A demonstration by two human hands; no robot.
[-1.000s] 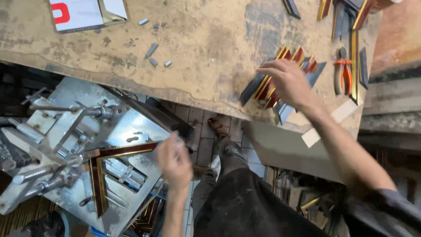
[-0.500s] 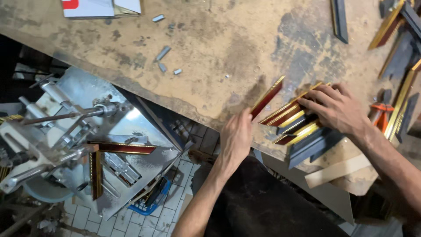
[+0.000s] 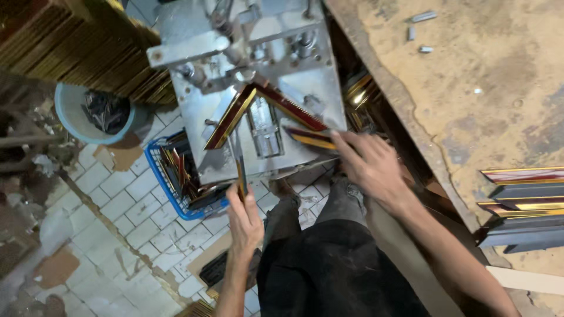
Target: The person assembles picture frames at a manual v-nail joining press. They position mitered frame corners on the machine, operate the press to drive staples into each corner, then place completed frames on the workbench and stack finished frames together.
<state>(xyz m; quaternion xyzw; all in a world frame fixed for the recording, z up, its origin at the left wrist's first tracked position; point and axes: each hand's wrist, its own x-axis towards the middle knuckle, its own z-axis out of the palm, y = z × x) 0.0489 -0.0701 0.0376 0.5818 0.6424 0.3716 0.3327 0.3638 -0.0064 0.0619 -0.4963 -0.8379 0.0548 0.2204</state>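
Note:
A grey metal frame-joining machine (image 3: 276, 88) stands below me, with two red-and-gold moulding pieces (image 3: 258, 108) meeting in a corner on its plate. My left hand (image 3: 244, 220) grips the lower end of a thin moulding strip (image 3: 239, 170) that points up onto the plate. My right hand (image 3: 367, 164) holds a short red-and-gold moulding piece (image 3: 308, 138) lying across the plate's right side.
A blue basket (image 3: 170, 182) of moulding offcuts sits on the tiled floor left of the machine, beside a pale bowl (image 3: 88, 114) of dark bits. A worn workbench (image 3: 470, 88) on the right carries stacked moulding pieces (image 3: 523, 205) and small metal bits (image 3: 423, 17).
The view has swung from the workbench down to the machine. Both hands left the pile on the bench and now hold moulding pieces at the machine's plate.

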